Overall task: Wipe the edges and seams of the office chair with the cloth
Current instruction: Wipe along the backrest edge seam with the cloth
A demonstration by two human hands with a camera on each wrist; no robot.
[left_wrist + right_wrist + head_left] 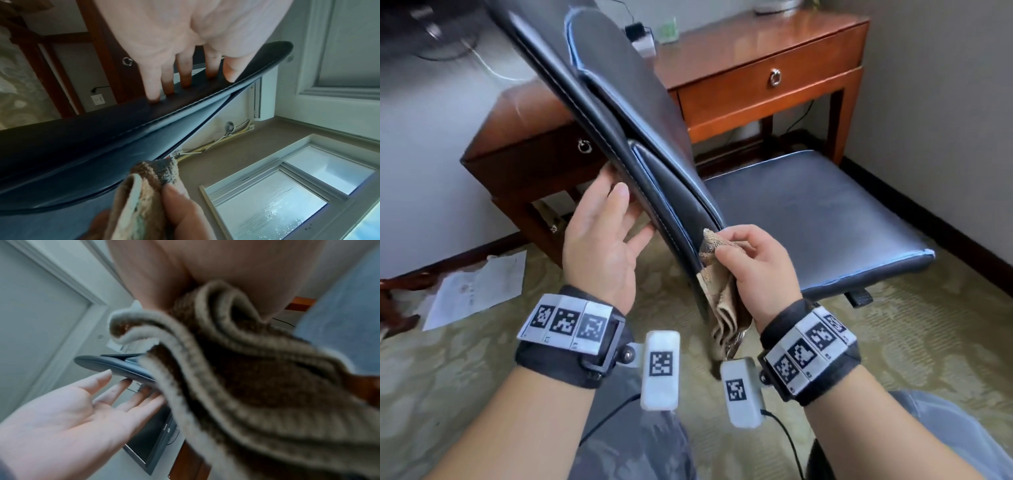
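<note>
A black leather office chair fills the head view, its backrest (pixel 599 102) tilted up to the left and its seat (pixel 811 219) to the right. My left hand (pixel 602 236) is flat behind the backrest, straight fingers (pixel 154 84) touching its rear face (pixel 82 129). My right hand (pixel 753 260) pinches a brown-and-beige cloth (pixel 722 294) against the backrest's lower side edge, next to the stitched seam. The cloth (pixel 236 369) hangs in folds below the hand, and its pinched tip (pixel 160 172) touches the edge. The left hand (pixel 82 410) also shows, palm open.
A wooden desk (pixel 763 61) with ring-pull drawers stands behind the chair, a darker wooden cabinet (pixel 527 150) at left. Papers (pixel 479 287) lie on the patterned carpet. A charger and cables sit on the desk. A wall runs along the right.
</note>
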